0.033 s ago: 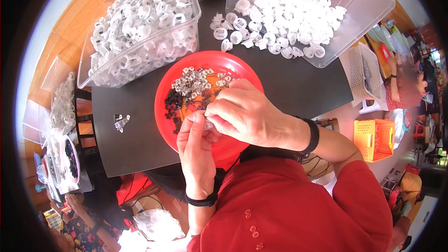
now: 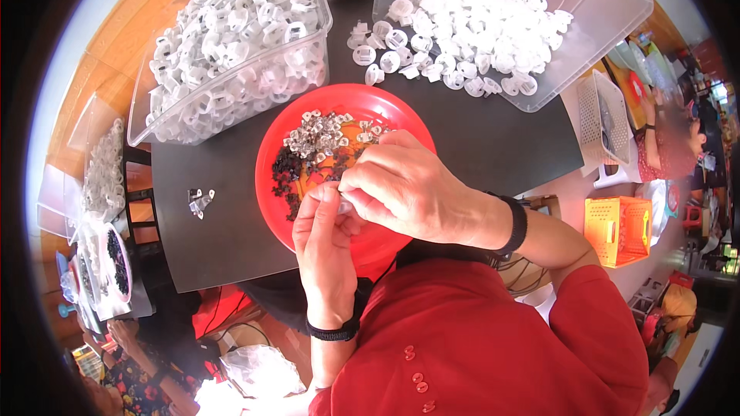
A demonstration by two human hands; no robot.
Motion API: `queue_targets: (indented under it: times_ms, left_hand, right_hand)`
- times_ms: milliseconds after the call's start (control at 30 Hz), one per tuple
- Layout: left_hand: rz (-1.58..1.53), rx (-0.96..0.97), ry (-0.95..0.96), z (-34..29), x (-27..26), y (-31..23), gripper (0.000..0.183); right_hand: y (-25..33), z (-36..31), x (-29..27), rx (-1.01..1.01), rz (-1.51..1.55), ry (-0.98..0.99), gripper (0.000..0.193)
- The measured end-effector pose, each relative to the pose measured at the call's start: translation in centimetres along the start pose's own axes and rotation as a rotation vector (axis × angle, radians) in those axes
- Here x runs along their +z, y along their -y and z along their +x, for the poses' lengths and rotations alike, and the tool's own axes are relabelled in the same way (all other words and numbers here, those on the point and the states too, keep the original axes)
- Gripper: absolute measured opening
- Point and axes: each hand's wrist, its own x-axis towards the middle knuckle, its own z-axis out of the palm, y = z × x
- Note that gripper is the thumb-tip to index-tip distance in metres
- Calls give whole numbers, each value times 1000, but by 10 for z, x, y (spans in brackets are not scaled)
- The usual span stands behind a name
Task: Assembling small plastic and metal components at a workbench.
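Note:
Over the near part of a red round tray (image 2: 270, 127), both of my hands meet, their fingertips close together. My left hand (image 2: 324, 250) is closed around a small whitish plastic piece (image 2: 344, 206), mostly hidden by the fingers. Bent over from the right, my right hand (image 2: 405, 192) pinches at the same piece; what lies between its fingertips is too small to make out. Small metal parts (image 2: 316, 137) lie heaped in the tray's far half. Small black parts (image 2: 287, 169) gather along its left side, with orange and red patches showing between.
A clear bin (image 2: 231, 100) heaped with white plastic pieces stands behind left. A tipped clear bin (image 2: 593, 23) spills white pieces (image 2: 470, 38) onto the dark table (image 2: 223, 254) behind right. Several metal parts (image 2: 200, 202) lie at left. An orange crate (image 2: 617, 231) stands right. Other people work nearby.

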Motion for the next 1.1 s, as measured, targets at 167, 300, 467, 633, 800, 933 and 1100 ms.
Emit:
queue_targets:
  times_ms: [167, 300, 467, 633, 800, 933, 1100]
  left_hand:
    - [-16, 9, 37, 1, -2, 1, 22]
    - [-127, -50, 91, 2, 6, -5, 36]
    - [-169, -79, 212, 1, 2, -3, 42]
    - [-172, -90, 194, -2, 0, -1, 41]
    - [-172, -90, 173, -2, -1, 3, 40]
    - [-168, -88, 164, 1, -5, 7, 41]
    - [-114, -38, 116, 2, -1, 9, 42]
  right_hand:
    - [0, 3, 2, 50, 41, -73, 19]
    - [1, -3, 1, 78, 83, -101, 18]
    - [1, -5, 3, 112, 74, -116, 19]
    - [4, -6, 3, 127, 82, -126, 20]
    - [4, -6, 0, 127, 120, -83, 20]
    - [0, -5, 1, 166, 205, -68, 21]
    - [-3, -2, 2, 146, 223, -88, 23]
